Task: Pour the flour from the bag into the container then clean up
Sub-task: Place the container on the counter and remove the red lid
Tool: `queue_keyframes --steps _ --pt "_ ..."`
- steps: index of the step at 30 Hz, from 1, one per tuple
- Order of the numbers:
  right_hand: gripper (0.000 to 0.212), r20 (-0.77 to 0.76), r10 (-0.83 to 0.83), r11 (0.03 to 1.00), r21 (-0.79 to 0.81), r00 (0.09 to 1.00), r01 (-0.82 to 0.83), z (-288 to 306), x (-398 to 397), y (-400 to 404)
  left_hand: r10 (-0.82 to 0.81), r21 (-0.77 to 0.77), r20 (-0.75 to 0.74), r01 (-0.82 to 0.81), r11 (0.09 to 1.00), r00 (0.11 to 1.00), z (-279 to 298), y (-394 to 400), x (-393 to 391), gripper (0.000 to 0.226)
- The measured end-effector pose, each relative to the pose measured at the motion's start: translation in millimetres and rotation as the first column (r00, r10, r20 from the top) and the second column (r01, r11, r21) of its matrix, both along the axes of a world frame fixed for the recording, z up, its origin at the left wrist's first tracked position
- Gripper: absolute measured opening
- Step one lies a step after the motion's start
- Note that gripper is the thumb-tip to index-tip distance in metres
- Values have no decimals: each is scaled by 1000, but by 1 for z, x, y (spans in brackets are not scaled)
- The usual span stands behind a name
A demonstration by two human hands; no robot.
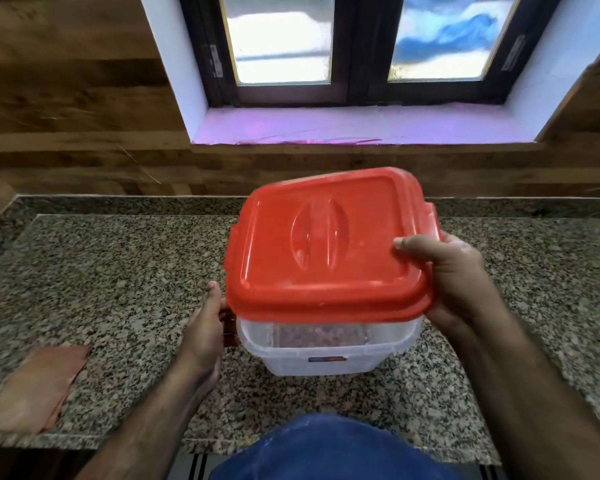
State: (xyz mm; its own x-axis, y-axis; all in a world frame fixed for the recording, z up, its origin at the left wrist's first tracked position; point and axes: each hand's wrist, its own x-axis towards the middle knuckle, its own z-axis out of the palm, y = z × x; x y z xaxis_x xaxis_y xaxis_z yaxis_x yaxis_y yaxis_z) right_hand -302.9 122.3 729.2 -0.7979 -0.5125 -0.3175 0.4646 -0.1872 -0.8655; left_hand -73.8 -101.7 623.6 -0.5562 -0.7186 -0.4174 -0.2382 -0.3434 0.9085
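Now we pinch the stiff, light red lid (329, 244) by its corner in our right hand (454, 282), tilted over the clear container (326, 351) mid-counter (118, 278); our left hand (205, 327) grips its slick wall.

There is one view only — a wide-angle camera on the person's head, looking forward and down over the granite surface (101, 271). It sits close above both forearms and faces the wood-panelled wall and its window (361, 46) — edges bend outward.
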Motion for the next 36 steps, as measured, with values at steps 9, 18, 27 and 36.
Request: queue_keyframes --steps 9,18,27,36 --pt "67 -168 -429 899 -178 887 401 9 -46 29 -170 -930 335 354 101 927 19 28 2 71" --pt "58 -833 -391 771 -64 392 633 -42 -66 49 -288 -619 781 747 -242 554 14 61 -48 66" --pt "39 -884 416 673 457 213 582 -184 -81 95 -312 -656 748 725 -210 586 10 63 -49 81" --pt "38 -573 816 524 792 83 314 -269 -85 158 -265 -665 745 716 -213 612 7 63 -52 82"
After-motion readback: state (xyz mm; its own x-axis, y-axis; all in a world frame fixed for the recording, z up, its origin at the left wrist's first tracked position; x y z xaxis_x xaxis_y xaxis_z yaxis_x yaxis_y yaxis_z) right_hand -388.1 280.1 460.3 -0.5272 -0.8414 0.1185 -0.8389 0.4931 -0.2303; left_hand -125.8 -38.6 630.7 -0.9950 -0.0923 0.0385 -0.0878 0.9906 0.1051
